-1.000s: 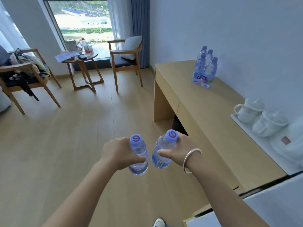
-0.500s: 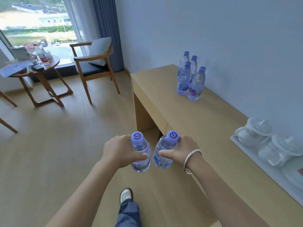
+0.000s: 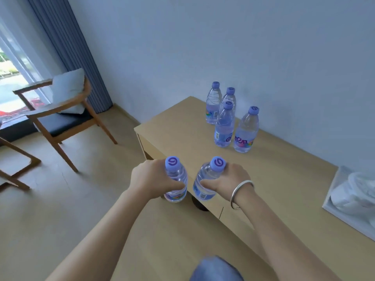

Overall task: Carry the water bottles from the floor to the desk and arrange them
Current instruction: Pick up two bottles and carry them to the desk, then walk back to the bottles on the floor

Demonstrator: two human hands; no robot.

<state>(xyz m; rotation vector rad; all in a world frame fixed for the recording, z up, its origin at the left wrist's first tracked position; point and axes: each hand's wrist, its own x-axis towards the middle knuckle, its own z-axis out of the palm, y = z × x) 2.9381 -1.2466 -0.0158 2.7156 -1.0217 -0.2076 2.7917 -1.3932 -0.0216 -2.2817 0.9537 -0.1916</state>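
My left hand [image 3: 151, 179] grips a clear water bottle [image 3: 176, 177] with a purple cap, held upright over the floor by the desk's front edge. My right hand [image 3: 229, 182], with a silver bangle on the wrist, grips a second water bottle [image 3: 205, 184], tilted slightly left. Both bottles hang side by side, close together, short of the light wooden desk [image 3: 274, 179]. Several more bottles [image 3: 231, 118] of the same kind stand in a cluster at the desk's far end near the wall.
A white tray [image 3: 332, 197] with white teaware sits at the desk's right side. A wooden armchair [image 3: 60, 116] with a grey cushion stands at the left by the curtain and window. My knee in blue jeans [image 3: 215, 268] shows at the bottom.
I have stepped closer to the desk and turned right; the standing bottles look nearer. Both hands still carry their bottles in the same grip. The small round table has left the view.
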